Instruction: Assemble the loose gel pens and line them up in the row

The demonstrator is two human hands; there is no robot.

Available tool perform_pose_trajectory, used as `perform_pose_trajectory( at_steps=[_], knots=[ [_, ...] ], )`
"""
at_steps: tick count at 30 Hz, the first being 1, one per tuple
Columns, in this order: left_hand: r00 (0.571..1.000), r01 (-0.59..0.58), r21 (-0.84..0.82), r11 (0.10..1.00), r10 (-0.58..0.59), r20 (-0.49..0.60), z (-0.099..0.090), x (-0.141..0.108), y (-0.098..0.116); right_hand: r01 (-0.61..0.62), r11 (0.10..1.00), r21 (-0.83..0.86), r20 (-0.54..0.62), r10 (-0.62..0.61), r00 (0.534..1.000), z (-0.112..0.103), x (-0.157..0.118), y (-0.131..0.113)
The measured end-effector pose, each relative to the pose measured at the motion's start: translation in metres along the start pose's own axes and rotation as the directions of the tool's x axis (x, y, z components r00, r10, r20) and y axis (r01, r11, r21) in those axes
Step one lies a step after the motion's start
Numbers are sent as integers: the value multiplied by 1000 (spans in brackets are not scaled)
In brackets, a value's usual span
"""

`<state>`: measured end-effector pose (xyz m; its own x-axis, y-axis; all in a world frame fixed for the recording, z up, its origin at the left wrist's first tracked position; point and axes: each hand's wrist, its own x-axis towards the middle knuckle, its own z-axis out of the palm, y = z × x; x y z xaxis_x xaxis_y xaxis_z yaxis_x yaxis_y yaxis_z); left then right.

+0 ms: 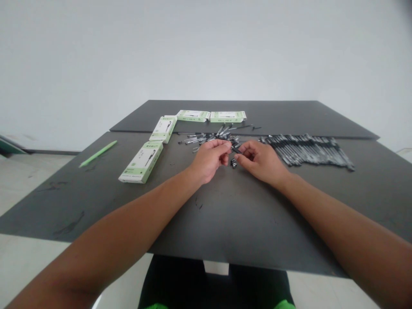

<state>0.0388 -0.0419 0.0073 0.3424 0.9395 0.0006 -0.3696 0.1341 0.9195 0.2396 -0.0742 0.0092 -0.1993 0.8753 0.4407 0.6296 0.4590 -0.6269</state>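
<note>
My left hand and my right hand meet over the middle of the table. Between them is a thin pen with a dark end, pinched in the fingertips of both; the fingers cover most of it. Just behind my left hand spreads a loose pile of pen parts, clear tubes and black pieces. Below the fingertips lie several small black pen caps or tips, too small to tell which. Right of my right hand, many black and clear pens lie side by side in a slanted row.
Green and white pen boxes stand in a bent line: two at the left, two at the back. A light green pen lies at far left. A seam crosses the dark table behind the pens.
</note>
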Motion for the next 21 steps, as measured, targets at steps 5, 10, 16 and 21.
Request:
perform_pose_trajectory(
  at_steps=[5, 10, 16, 21],
  knots=[
    [999, -44, 35, 998, 44, 13, -2, 1, -3, 12, 1000, -1, 1, -12, 1000, 0, 0, -1],
    [998, -61, 86, 994, 61, 10, -3, 2, -5, 28, 1000, 7, 22, -28, 999, -1, 0, -2],
    [997, -81, 96, 992, 80, 13, -2, 1, -4, 76, 997, 1, 68, -76, 995, -3, 2, -6],
    [995, -96, 98, 990, 94, 25, -3, 1, -5, 58, 998, -2, 107, -58, 993, -4, 2, -7]
  ],
)
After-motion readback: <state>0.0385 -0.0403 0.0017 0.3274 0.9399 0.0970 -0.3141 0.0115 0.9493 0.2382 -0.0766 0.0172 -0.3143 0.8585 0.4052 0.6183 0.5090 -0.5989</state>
